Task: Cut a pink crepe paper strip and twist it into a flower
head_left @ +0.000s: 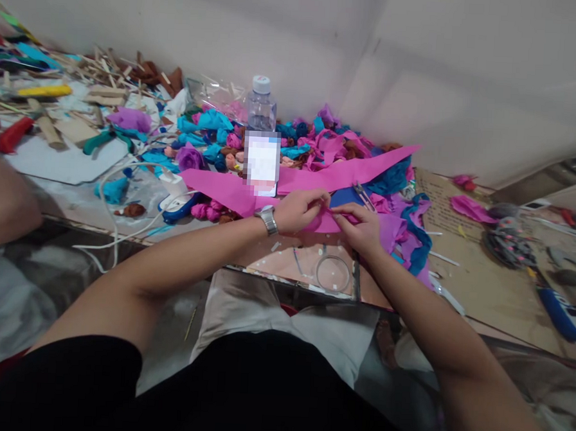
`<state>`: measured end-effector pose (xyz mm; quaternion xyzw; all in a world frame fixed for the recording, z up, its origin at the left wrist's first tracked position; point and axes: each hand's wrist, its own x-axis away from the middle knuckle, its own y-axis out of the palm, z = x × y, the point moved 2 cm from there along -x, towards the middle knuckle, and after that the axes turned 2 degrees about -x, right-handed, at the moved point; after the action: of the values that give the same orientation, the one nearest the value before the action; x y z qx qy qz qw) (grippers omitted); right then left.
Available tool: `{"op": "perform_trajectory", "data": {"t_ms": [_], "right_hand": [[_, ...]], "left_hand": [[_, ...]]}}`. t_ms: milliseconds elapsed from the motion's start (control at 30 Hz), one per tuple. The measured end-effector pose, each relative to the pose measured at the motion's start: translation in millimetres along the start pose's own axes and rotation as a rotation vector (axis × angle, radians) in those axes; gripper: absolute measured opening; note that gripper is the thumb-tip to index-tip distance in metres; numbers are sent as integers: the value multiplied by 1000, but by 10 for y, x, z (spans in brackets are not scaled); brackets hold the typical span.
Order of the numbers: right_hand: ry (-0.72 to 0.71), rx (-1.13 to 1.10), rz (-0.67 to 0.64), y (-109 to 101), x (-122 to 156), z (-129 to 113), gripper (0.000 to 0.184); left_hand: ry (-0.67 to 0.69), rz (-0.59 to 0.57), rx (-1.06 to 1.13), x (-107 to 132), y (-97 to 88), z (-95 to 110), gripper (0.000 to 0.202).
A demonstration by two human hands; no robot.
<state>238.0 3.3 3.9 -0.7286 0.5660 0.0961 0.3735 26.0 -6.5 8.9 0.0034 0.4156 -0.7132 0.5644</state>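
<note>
Over the table's front part, my left hand (pixel 302 210), with a metal watch (pixel 269 219) on its wrist, is closed in a pinch. Close beside it, my right hand (pixel 362 230) is pinched too. Between their fingertips is a small, narrow bit of pink crepe paper (pixel 331 210); its exact shape is too small to make out. A long pink crepe strip (pixel 348 172) stretches across the table behind my hands. A cutter-like metal tool (pixel 363 197) lies just beyond my right hand, on something dark blue.
A phone (pixel 264 163) stands before a clear bottle (pixel 261 108). Crumpled blue, purple and pink paper (pixel 215 131) surrounds them. A white cable (pixel 118 232) hangs over the front edge. A tape ring (pixel 332 272) lies near me. Another person's arm (pixel 4 194) is at left; cardboard (pixel 460 237) at right.
</note>
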Motion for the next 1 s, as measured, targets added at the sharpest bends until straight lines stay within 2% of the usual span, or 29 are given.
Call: {"op": "perform_trajectory", "data": {"t_ms": [567, 733, 867, 1000], "right_hand": [[-6, 20, -26, -8, 0, -32, 13], [-36, 61, -47, -12, 11, -2, 13], [-40, 70, -68, -8, 20, 10, 13], [-10, 93, -57, -5, 20, 4, 16]], "left_hand": [[-28, -48, 117, -8, -10, 8, 22], [-90, -3, 94, -20, -14, 9, 28], [-93, 26, 94, -24, -12, 2, 14], [-99, 28, 133, -19, -8, -1, 14]]}}
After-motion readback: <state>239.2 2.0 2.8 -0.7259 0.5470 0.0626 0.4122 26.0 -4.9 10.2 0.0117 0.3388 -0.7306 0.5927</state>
